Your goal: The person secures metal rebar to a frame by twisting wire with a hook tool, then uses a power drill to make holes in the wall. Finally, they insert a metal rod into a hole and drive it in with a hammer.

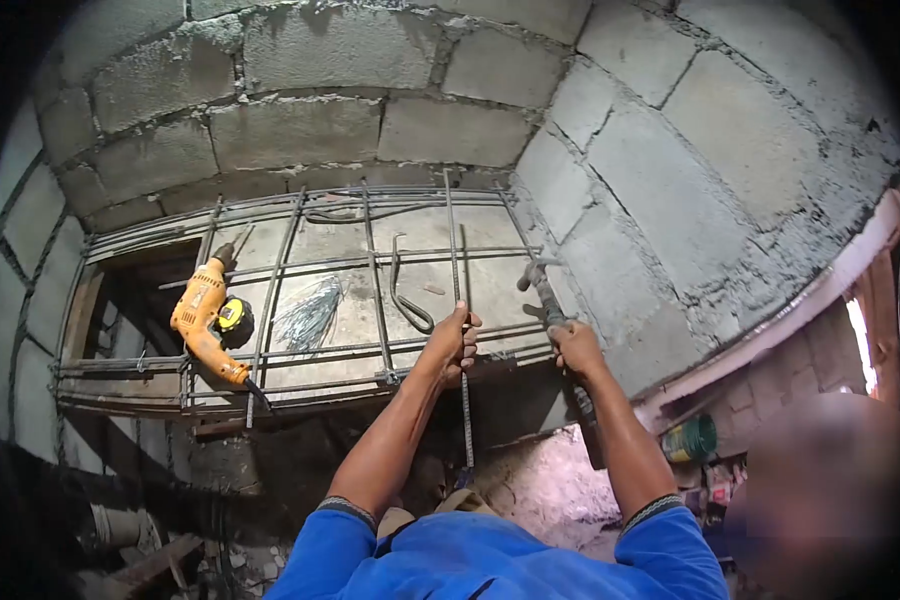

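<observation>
Both arms reach forward, left hand (455, 340) gripping a rebar (467, 425), right hand (577, 349) clenched around a hammer (544, 288). Drill (202, 312) and wires (310, 314) lie leftward; a wall (660, 190) rises rightward.

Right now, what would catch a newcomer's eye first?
Probably the orange drill, lying on the left of the rebar grid, with a yellow tape measure beside it. Then, at the grid's near edge, toward the right, the left hand grips a rod and the right hand a hammer.
</observation>
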### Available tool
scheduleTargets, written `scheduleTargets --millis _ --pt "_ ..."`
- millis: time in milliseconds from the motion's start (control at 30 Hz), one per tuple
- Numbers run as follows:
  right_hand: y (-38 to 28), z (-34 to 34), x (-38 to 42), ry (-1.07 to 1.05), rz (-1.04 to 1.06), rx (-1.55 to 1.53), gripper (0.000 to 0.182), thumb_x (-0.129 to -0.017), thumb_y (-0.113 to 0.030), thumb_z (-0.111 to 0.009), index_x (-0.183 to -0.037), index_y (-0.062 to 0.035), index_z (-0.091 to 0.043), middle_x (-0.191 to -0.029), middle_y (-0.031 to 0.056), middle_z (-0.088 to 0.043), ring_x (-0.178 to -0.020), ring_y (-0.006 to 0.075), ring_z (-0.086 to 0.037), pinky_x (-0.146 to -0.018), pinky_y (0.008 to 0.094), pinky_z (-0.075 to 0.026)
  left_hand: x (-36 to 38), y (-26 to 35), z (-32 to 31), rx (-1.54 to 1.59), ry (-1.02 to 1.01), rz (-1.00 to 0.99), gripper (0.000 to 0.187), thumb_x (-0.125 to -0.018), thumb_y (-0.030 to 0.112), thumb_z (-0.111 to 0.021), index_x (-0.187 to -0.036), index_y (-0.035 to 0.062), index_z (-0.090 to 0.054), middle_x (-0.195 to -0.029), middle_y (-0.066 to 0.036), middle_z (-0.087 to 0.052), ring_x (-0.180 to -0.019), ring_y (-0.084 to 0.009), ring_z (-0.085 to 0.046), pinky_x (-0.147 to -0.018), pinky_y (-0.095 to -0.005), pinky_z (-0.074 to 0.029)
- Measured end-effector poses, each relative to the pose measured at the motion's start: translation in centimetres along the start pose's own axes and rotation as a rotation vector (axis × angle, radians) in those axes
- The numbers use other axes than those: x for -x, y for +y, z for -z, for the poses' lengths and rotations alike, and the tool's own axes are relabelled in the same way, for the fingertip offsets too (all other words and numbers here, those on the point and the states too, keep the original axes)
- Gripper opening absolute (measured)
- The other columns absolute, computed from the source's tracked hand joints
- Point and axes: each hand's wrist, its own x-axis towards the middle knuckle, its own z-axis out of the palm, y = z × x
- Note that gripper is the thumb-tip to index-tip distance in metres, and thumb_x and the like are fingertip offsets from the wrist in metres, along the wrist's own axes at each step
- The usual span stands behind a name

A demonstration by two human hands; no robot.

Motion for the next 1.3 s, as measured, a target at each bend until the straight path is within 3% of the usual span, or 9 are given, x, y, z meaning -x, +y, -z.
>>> scheduleTargets --millis 67,100,200,333,367,900,1133,1233,1300 --pt "3.4 -2.0 -3.5 0.086 0.204 0.304 0.028 -0.091 -0.027 -0.063 -0.089 0.0016 -0.065 -0.065 0.0116 -0.064 -0.053 0.0229 -0.064 -0.052 0.0366 -0.05 -1.7 0.6 -0.1 0.031 0.095 0.073 0.049 -0.103 0.058 -0.038 -0.099 0.0107 -0.051 -0.058 0.006 -0.03 -0.046 -0.0094 -0.027 -0.042 -0.0278 -0.025" --pt "4.0 -2.3 -4.1 0.153 0.275 0.472 0.032 -0.089 -0.028 -0.064 -0.099 0.0029 -0.065 -0.074 0.0215 -0.068 -0.069 0.0374 -0.069 -0.065 0.0463 -0.054 -2.5 0.8 -0.8 0.01 0.192 0.096 0.051 -0.103 0.058 -0.036 -0.098 0.0092 -0.052 -0.057 0.006 -0.029 -0.046 -0.01 -0.027 -0.043 -0.0291 -0.027" --pt "1.6 -2.6 -3.8 0.184 0.26 0.614 0.036 -0.088 -0.027 -0.065 -0.109 0.002 -0.064 -0.078 0.0255 -0.067 -0.079 0.0441 -0.068 -0.075 0.0522 -0.053 -7.1 -0.2 0.4 0.036 0.183 0.055 0.056 -0.103 0.06 -0.034 -0.096 0.0084 -0.053 -0.057 0.006 -0.029 -0.046 -0.01 -0.026 -0.044 -0.0287 -0.026" --pt "3.2 -3.4 -5.4 0.219 0.27 0.65 0.04 -0.084 -0.023 -0.072 -0.115 0.0005 -0.063 -0.099 0.0238 -0.063 -0.096 0.0432 -0.063 -0.082 0.0495 -0.052 -10.8 0.1 0.5 0.04 0.128 0.067 0.064 -0.1 0.066 -0.032 -0.097 0.007 -0.056 -0.056 0.007 -0.029 -0.046 -0.0094 -0.026 -0.044 -0.0288 -0.025" --pt "3.7 -3.4 -5.1 0.27 0.385 0.603 0.038 -0.082 -0.02 -0.074 -0.116 -0.0037 -0.066 -0.109 0.0189 -0.058 -0.103 0.0399 -0.059 -0.085 0.0477 -0.051 -11.6 0.2 0.2 0.019 0.144 0.056 0.065 -0.1 0.067 -0.032 -0.098 0.0066 -0.057 -0.056 0.008 -0.029 -0.045 -0.0085 -0.026 -0.043 -0.0283 -0.025" --pt "2.4 -0.9 -6.0 -0.039 0.218 0.474 0.046 -0.084 -0.021 -0.071 -0.125 -0.0034 -0.061 -0.112 0.0243 -0.06 -0.104 0.0432 -0.061 -0.092 0.0481 -0.05 -17.5 0.5 1.3 -0.039 0.238 0.047 0.064 -0.098 0.069 -0.033 -0.092 0.0082 -0.055 -0.055 0.007 -0.03 -0.038 -0.0088 -0.027 -0.037 -0.0261 -0.025" --pt "3.6 0.2 -5.9 -0.09 0.284 0.463 0.048 -0.085 -0.025 -0.071 -0.126 -0.0034 -0.06 -0.113 0.0262 -0.06 -0.102 0.0455 -0.062 -0.089 0.0506 -0.051 -18.4 -0.5 0.6 -0.173 0.462 -0.192 0.044 -0.102 0.045 -0.049 -0.083 0.0065 -0.057 -0.052 0.0 -0.046 -0.04 -0.0131 -0.044 -0.037 -0.0313 -0.035" --pt "3.8 0.5 -5.4 -0.131 0.222 0.532 0.047 -0.085 -0.026 -0.071 -0.124 -0.0016 -0.06 -0.106 0.0275 -0.063 -0.102 0.0442 -0.063 -0.09 0.0502 -0.05 -19.7 0.1 1.3 -0.679 0.704 -0.451 0.04 -0.098 0.031 -0.055 -0.071 0.0019 -0.058 -0.056 -0.005 -0.053 -0.045 -0.0173 -0.05 -0.043 -0.0348 -0.037" --pt "3.2 0.5 -5.9 -0.157 0.135 0.486 0.045 -0.084 -0.024 -0.071 -0.121 -0.0007 -0.061 -0.107 0.0275 -0.065 -0.104 0.0441 -0.062 -0.091 0.0479 -0.05 -19.6 0.6 1.7 -0.672 0.712 -0.399 0.04 -0.098 0.031 -0.055 -0.073 -0.0001 -0.06 -0.059 -0.009 -0.057 -0.047 -0.0194 -0.052 -0.046 -0.0366 -0.038"
